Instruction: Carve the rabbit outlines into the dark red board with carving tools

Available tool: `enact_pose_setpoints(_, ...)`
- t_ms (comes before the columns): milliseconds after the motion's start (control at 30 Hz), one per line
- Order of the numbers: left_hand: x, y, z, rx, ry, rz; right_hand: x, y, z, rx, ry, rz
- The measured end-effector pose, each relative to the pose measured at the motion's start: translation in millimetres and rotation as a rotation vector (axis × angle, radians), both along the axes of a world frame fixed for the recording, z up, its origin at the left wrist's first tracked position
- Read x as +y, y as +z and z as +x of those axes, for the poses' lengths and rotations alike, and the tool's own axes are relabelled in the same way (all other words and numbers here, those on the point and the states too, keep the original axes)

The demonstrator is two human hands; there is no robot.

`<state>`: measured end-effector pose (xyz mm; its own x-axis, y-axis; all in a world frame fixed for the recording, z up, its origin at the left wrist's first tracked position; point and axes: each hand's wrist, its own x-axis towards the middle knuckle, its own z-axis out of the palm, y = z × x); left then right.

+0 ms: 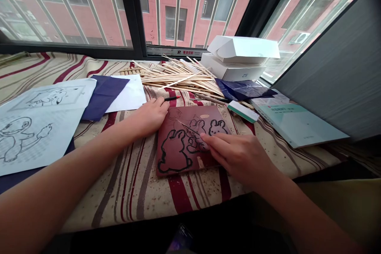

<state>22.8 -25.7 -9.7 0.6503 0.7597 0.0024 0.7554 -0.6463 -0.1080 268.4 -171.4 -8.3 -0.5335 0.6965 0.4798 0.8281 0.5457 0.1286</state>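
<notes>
Two hands at one dark-red board [208,161], flat on striped cloth [151,198]. Right hand [242,156] pinches a thin tool [189,127], tip by the faint upper-left drawing — detail work, I judge. Left hand [153,115] at upper-left edge; grip unclear — control calls for a steady board, light pressure.

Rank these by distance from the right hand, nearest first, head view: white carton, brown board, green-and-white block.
From the right hand:
1. brown board, under its fingertips
2. green-and-white block, just beyond the board's far right corner
3. white carton, at the back by the window
</notes>
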Motion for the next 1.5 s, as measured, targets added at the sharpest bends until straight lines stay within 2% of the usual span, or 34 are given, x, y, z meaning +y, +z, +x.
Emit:
enact_pose_setpoints(333,-1,0.0,-1,0.007,-0.049,0.087,-3,-2.3,-5,-0.031,-0.01,0.048)
enact_pose_setpoints(500,-3,1.0,1,0.032,-0.002,0.071,-4,0.5,-7,-0.069,-0.002,0.029)
enact_pose_setpoints(600,-3,-0.1,1,0.008,-0.022,0.053,-5,-0.1,-7,-0.043,-0.035,0.024)
enact_pose_setpoints(733,-3,-2.2,1,0.008,0.001,0.102,-10,-1.0,-7,-0.068,-0.009,0.037)
enact_pose_setpoints(867,-5,-1.1,2,0.024,0.018,0.069,-18,-0.7,-7,-0.054,-0.045,0.037)
enact_pose_setpoints(967,-5,0.7,2,0.026,0.031,0.072,-22,-0.5,-6,-0.045,-0.02,0.033)
enact_pose_setpoints(1400,-7,6.8,4,0.036,0.045,0.039,-21,-8.1,-10,0.015,-0.098,-0.004)
enact_pose_setpoints(1500,-7,7.2,5,0.046,0.048,0.038,-21,-7.2,-10,-0.009,-0.064,0.013)
